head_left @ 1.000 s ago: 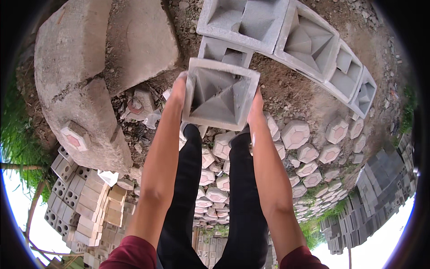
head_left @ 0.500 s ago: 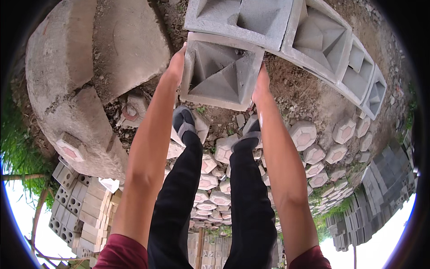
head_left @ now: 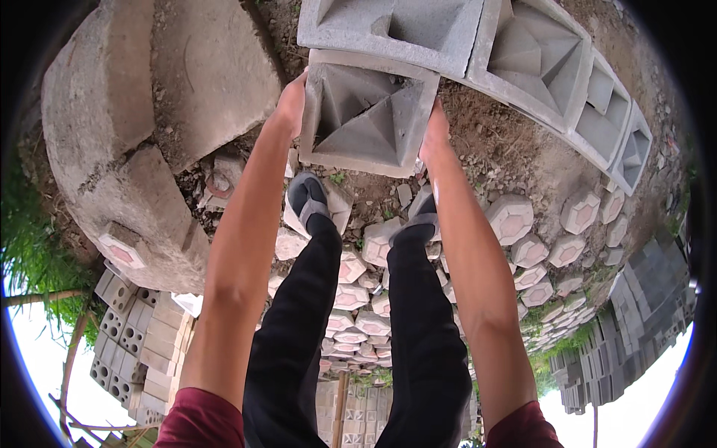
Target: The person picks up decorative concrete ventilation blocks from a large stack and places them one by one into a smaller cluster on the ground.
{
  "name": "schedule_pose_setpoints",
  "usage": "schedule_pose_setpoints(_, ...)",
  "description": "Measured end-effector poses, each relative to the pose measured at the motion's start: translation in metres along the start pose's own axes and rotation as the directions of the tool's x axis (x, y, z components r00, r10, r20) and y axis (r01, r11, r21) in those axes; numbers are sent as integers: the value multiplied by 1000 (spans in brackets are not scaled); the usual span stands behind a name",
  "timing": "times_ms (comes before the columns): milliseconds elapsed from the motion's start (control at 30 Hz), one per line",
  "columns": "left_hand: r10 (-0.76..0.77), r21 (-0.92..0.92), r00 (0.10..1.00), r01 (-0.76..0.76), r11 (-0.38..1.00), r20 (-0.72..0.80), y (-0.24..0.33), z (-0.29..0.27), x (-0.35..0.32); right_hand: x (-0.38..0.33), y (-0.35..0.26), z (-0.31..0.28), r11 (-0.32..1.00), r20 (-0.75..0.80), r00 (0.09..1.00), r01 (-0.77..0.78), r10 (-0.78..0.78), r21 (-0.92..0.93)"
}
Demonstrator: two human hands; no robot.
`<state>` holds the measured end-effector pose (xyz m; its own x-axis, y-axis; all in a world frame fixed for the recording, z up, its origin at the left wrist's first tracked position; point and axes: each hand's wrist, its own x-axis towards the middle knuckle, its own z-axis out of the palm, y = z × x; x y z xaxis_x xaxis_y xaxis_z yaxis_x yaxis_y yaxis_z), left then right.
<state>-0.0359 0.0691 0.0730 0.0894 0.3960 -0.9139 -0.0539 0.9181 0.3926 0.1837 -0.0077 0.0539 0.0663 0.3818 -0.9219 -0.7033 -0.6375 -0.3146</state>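
A square grey concrete block point(head_left: 366, 123), its face sunk into pyramid-like facets, is held at the upper middle of the view, beyond the feet, between two bare hands. Its left side is gripped by the left hand point(head_left: 293, 101) and its right side by the right hand point(head_left: 434, 131), so that the block is clasped from both sides; most of the fingers are hidden, and how far they are curled beneath it cannot be told. The far edge of the block is set right against the near edge of a row of similar grey blocks point(head_left: 478, 41), which is bent toward the right by the lens; whether the two are touching, or whether any weight is borne by the ground, cannot be made out. To the left, a large broken concrete slab point(head_left: 209, 82) is seen lying on brown soil point(head_left: 493, 127). Below, black trousers point(head_left: 291, 328) and grey sandals point(head_left: 317, 209) are worn, and hexagonal pavers point(head_left: 510, 219) with pinkish centres are scattered around the feet. Near the rim, stacked bricks with round holes point(head_left: 123, 321) are shown at left and stacked grey blocks point(head_left: 650, 291) at right
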Motion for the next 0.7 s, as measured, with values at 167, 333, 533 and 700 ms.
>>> schedule_pose_setpoints(167, 33, -22, 999, -32, 999, 43, 0, -1, -8, -8, -8, 5, 996, -36, 997, -72, 71, -46)
schedule_pose_setpoints(333, -15, 36, 999, 17, 999, -47, -4, 18, -6, 1, 0, -13, 1000, -73, 997, 21, -21, 1)
schedule_pose_setpoints(533, 29, 6, 998, -29, 1000, -47, -9, -18, 21, -21, -10, 11, 996, -178, 984, -10, -5, -84)
schedule_pose_setpoints(700, 65, 153, 968, -27, 988, -244, -13, 7, -26, -63, -27, -6, 962, -67, 983, 151, -171, -230)
